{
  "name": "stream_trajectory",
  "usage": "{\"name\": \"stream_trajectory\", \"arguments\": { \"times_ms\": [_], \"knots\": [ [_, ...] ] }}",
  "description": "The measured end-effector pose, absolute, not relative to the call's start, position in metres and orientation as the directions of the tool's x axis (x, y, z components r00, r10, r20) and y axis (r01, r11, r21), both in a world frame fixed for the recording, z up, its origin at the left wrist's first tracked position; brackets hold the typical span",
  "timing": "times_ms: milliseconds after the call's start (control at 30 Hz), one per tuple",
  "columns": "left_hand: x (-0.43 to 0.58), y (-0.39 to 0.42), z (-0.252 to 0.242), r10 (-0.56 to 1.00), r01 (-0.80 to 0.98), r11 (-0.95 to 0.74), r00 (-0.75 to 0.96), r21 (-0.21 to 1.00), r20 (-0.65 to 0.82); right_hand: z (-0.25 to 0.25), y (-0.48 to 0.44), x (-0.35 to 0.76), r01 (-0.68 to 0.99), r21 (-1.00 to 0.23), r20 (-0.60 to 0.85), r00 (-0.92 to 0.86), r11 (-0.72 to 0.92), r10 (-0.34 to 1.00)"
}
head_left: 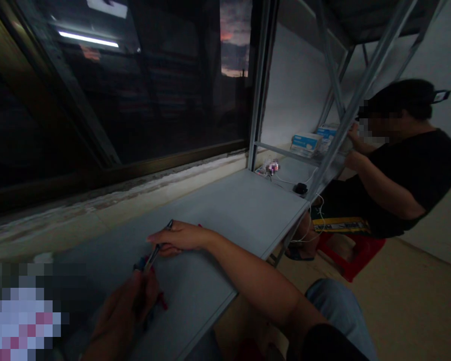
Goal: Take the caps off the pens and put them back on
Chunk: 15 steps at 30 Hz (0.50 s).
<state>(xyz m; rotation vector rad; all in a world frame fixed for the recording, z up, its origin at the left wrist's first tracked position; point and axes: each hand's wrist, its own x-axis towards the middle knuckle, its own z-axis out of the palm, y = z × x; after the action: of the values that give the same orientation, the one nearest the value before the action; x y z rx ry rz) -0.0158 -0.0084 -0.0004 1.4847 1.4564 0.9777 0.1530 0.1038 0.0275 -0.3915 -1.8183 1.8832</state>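
Observation:
My right hand [180, 236] rests on the grey table [240, 210], fingers closed round a dark pen [158, 245] that slants down to the left. My left hand [130, 306] is lower in the dim foreground, fingers curled round several pens [145, 263] with blue and red parts. The lower end of the dark pen meets this bundle. A red piece [161, 302] shows beside my left hand. The light is poor, so details of the pens are unclear.
A large dark window [135, 100] runs along the far side of the table. Another person in a black shirt [409, 170] sits on a red stool [351, 250] at the right, reaching at boxes [306, 144] on a metal shelf. Cables and a small black object [299, 188] lie there.

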Motion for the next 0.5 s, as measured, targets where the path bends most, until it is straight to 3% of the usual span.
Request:
{"name": "stream_trajectory", "arguments": {
  "times_ms": [100,200,300,367,500],
  "knots": [
    [-0.014,-0.008,0.003,0.986,0.22,0.014,0.16,0.975,-0.05,0.034,0.109,0.168,-0.174,-0.984,0.174,-0.893,0.038,0.416],
    [-0.014,-0.009,0.002,0.987,0.344,-0.006,0.152,0.939,-0.05,0.032,0.119,0.187,-0.148,-0.987,0.162,-0.89,0.068,0.426],
    [-0.015,-0.01,-0.001,0.994,0.577,-0.102,0.089,0.81,0.061,0.022,0.128,0.207,-0.052,-0.998,0.06,-0.84,0.031,0.539],
    [-0.015,-0.01,-0.004,0.975,0.664,-0.222,0.135,0.714,0.178,0.014,0.13,0.218,0.013,-0.999,0.021,-0.808,0.053,0.588],
    [-0.016,-0.007,-0.008,0.912,0.748,-0.389,0.229,0.538,0.342,0.002,0.125,0.23,-0.04,-0.996,0.078,-0.772,0.075,0.631]
  ]
}}
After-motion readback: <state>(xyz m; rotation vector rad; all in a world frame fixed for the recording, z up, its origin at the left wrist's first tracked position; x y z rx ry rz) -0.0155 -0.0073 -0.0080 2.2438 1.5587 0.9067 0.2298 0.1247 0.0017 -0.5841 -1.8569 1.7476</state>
